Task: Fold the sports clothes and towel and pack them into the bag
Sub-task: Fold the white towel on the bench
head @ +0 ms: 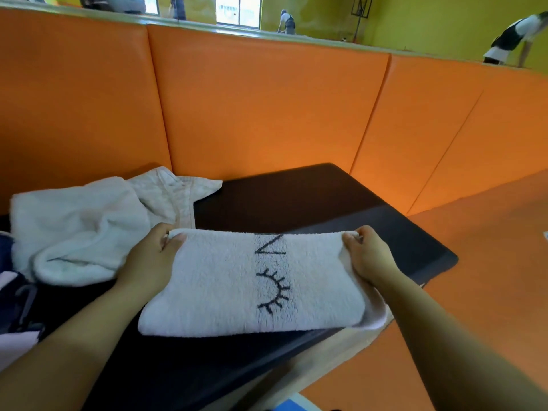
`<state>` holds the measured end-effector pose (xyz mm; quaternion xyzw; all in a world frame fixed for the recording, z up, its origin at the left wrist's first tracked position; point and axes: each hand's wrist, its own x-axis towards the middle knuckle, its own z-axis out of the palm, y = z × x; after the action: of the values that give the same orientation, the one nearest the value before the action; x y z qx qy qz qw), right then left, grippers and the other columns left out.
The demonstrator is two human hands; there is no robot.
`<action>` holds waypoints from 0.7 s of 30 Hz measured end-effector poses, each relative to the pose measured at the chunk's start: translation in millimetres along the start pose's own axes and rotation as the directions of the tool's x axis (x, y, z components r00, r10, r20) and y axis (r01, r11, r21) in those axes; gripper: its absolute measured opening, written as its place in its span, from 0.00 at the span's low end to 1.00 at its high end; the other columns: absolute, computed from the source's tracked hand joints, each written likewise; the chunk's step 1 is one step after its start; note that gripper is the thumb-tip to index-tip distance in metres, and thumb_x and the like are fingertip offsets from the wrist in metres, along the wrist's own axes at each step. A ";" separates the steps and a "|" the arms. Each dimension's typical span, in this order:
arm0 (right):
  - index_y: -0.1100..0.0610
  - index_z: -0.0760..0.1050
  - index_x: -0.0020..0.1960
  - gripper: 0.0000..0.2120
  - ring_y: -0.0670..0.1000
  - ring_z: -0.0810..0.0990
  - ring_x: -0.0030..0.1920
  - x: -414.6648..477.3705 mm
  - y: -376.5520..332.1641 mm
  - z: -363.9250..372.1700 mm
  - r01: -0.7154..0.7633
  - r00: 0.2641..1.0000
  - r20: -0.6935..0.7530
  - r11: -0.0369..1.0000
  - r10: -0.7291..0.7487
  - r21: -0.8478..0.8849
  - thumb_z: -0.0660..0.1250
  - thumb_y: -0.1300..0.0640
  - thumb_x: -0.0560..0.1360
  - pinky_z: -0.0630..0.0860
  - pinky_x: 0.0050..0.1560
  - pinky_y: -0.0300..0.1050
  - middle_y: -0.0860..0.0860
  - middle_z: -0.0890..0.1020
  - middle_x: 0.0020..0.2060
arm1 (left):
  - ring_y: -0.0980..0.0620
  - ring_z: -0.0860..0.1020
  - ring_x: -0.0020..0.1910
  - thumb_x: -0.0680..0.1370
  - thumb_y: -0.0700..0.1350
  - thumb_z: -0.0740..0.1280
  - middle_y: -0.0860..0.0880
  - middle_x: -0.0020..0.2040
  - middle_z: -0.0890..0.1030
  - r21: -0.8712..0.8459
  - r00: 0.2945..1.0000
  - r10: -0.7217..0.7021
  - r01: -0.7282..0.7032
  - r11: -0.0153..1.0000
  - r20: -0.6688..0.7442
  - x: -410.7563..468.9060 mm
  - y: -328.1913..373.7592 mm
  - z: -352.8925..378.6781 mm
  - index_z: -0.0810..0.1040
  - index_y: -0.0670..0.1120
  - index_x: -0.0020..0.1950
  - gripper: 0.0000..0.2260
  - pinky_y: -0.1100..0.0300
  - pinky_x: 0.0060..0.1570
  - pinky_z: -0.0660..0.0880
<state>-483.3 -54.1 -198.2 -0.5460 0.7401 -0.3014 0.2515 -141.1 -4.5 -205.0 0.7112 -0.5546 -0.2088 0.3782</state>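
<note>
A white towel [219, 289] with a dark eyelash pattern and a letter lies folded on the black bench [311, 197]. My left hand [151, 259] pinches its far left corner. My right hand [367, 253] grips its far right corner, thumb on top. A crumpled heap of white clothes [83, 229] lies to the left on the bench. A dark blue and pink bag [17, 295] shows at the left edge, mostly cut off.
Orange padded wall panels [267, 108] stand right behind the bench. Orange floor [489, 262] spreads to the right. Above the padding a mirror shows people and yellow-green walls. A blue object [292, 406] peeks in at the bottom edge.
</note>
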 end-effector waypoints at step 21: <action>0.54 0.65 0.68 0.26 0.58 0.64 0.65 -58.5 -30.4 -3.9 0.149 0.976 -0.096 0.925 -0.193 -0.351 0.62 0.42 0.77 0.69 0.60 0.54 0.55 0.68 0.66 | 0.44 0.73 0.57 0.75 0.52 0.68 0.47 0.58 0.74 0.318 0.936 0.347 -0.348 0.882 0.061 -1.0 10.2 -8.1 0.75 0.48 0.60 0.16 0.50 0.58 0.70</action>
<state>-449.8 -4.0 -171.0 -0.6232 0.7453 -0.2238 0.0775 -142.0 -2.1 -192.2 0.6524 -0.7001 -0.0446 0.2867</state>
